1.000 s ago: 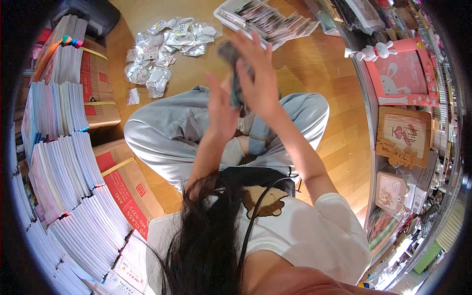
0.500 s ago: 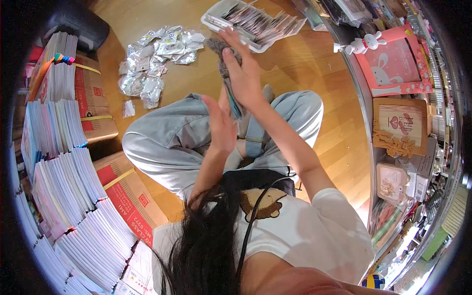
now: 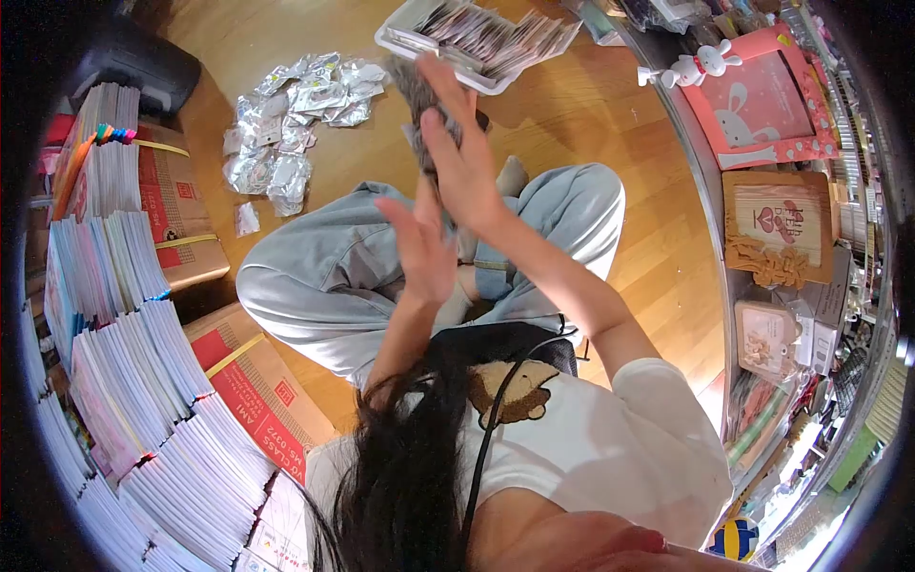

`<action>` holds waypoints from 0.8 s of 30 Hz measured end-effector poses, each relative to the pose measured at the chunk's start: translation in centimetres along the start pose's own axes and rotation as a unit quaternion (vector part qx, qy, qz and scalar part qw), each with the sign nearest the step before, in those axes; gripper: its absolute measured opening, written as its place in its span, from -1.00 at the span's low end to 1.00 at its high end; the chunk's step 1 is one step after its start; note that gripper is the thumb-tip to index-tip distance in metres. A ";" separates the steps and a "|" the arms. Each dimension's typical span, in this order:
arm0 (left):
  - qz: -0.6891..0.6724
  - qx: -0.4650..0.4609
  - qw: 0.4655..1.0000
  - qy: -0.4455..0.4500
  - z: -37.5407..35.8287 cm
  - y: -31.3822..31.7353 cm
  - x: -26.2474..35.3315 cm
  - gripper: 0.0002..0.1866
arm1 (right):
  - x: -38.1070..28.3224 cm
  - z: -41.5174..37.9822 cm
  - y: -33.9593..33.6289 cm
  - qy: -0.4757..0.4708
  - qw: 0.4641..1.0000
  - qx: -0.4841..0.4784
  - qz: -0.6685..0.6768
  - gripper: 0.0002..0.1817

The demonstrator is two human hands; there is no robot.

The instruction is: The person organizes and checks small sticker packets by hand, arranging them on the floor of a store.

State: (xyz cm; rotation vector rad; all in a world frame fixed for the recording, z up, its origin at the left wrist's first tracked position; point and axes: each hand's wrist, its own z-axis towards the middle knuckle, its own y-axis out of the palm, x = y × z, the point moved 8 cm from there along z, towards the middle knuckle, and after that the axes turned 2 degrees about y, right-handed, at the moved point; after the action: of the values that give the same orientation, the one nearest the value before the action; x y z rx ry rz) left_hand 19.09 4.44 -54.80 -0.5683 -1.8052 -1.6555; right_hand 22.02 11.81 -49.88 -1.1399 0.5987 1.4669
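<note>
A grey fluffy item (image 3: 412, 91) is up near the white tray, lying along the inner side of my right hand (image 3: 462, 172). My right hand's fingers stretch upward over it and the thumb presses on its face. My left hand (image 3: 427, 253) is lower and to the left, thumb spread away, its fingers pointing up toward the item's lower end. The left fingertips are partly hidden behind the right hand, and whether they touch the item cannot be made out.
Silvery packets (image 3: 286, 124) are spread on the wooden floor (image 3: 658, 276). Beyond my hands is a white tray (image 3: 396, 40) of upright cards. Stacked booklets (image 3: 133, 372) and cardboard boxes (image 3: 253, 381) line the left; a shelf with a pink frame (image 3: 762, 105) stands at the right.
The fluffy item has shifted slightly up and left, and its teal lower end no longer shows. Both hands have moved a little left. The camera view has tilted slightly.
</note>
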 end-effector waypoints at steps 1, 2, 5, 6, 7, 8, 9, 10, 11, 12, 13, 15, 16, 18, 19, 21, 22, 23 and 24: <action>-0.043 -0.006 0.999 -0.010 0.4 -0.3 0.4 0.01 | -0.4 -1.1 0.4 -0.008 1.000 -0.004 0.015 -0.52; -0.071 0.000 0.997 -0.020 0.7 -0.9 0.8 0.01 | -1.0 -2.3 0.8 -0.015 0.999 -0.008 0.030 -0.52; -0.101 0.010 0.993 -0.057 1.1 -2.1 1.8 0.04 | -1.3 -6.4 1.7 0.005 1.000 -0.021 -0.010 -0.51; -0.091 -0.010 0.995 -0.041 1.0 -1.8 1.9 0.03 | -1.4 -6.9 1.8 0.003 1.000 -0.022 -0.015 -0.50; -0.081 -0.030 0.996 -0.024 0.8 -1.5 1.8 0.02 | -1.4 -6.5 1.5 -0.018 0.999 -0.027 -0.036 -0.52; -0.072 -0.049 0.996 -0.008 0.4 -1.1 1.5 0.02 | -1.1 -5.5 1.1 -0.028 0.997 -0.033 -0.070 -0.54; -0.085 -0.023 0.996 -0.011 0.0 -1.2 0.7 -0.01 | -1.0 -3.9 0.5 -0.038 0.993 -0.038 -0.102 -0.56; -0.099 0.003 0.995 -0.015 -0.5 -1.1 -0.4 -0.04 | -0.8 -2.4 0.1 -0.048 0.989 -0.042 -0.136 -0.57; -0.114 0.027 0.993 -0.018 -0.9 -1.2 -1.1 -0.06 | -0.4 -0.9 -0.4 -0.061 0.986 -0.026 -0.150 -0.61; -0.138 0.037 0.989 -0.032 -1.6 -1.3 -1.5 -0.08 | 0.6 -1.2 0.2 -0.023 0.988 -0.052 -0.140 -0.62; -0.164 0.047 0.984 -0.045 -2.1 -1.4 -1.7 -0.09 | 2.0 -1.7 1.1 0.013 0.988 -0.080 -0.130 -0.62; -0.185 0.075 0.979 -0.050 -2.1 -2.4 -1.4 -0.10 | 2.9 -3.6 2.2 0.034 0.988 -0.086 -0.122 -0.61; -0.181 0.092 0.978 -0.043 -1.8 -3.8 -0.7 -0.09 | 2.5 -5.5 3.1 0.020 0.990 -0.097 -0.098 -0.60; -0.174 0.140 0.974 -0.031 -1.7 -6.1 0.5 -0.10 | 1.6 -8.8 4.4 -0.002 0.992 -0.118 -0.048 -0.56; -0.170 0.168 0.971 -0.027 -1.9 -7.1 0.8 -0.12 | 1.7 -9.3 4.6 -0.015 0.989 -0.133 -0.060 -0.54; -0.103 0.206 0.973 -0.019 -2.4 -8.4 0.4 -0.13 | 1.4 -9.9 4.5 -0.042 0.982 -0.164 -0.087 -0.50; -0.110 0.182 0.977 -0.024 -2.4 -8.0 -0.4 -0.12 | 1.2 -8.9 4.0 -0.048 0.981 -0.159 -0.101 -0.50; -0.117 0.159 0.980 -0.028 -2.4 -7.3 -1.1 -0.12 | 1.2 -6.9 3.4 -0.055 0.980 -0.155 -0.114 -0.50; -0.123 0.135 0.983 -0.031 -2.4 -6.5 -1.7 -0.11 | 1.4 -5.4 2.9 -0.063 0.978 -0.150 -0.127 -0.51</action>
State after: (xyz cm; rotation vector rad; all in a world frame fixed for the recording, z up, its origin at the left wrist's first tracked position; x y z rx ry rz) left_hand 16.20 1.41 -60.62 -0.2878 -2.1732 -1.5239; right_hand 21.11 7.11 -53.91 -1.2907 0.1365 1.4237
